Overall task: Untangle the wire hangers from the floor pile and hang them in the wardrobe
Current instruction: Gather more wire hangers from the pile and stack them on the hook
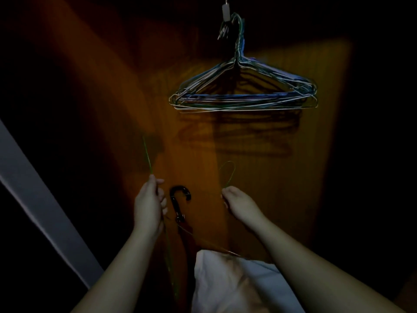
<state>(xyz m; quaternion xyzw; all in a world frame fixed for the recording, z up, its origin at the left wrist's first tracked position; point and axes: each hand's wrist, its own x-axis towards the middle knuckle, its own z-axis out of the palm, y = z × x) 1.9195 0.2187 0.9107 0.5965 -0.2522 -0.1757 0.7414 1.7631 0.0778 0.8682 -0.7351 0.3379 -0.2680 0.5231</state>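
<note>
Both hands reach forward, forearms bare: the left hand (pixel 149 199) curls around one end of a green wire hanger (pixel 147 154), and the right hand (pixel 237 202) pinches its neck below the hook. Higher up, a bundle of hung hangers (pixel 243 96) dangles from a peg (pixel 226 10) against the wooden wardrobe (pixel 293 177). No writing is legible.

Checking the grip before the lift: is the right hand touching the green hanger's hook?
Touching. The head view shows the right hand pinching the base of the green hanger, below its hook.
</note>
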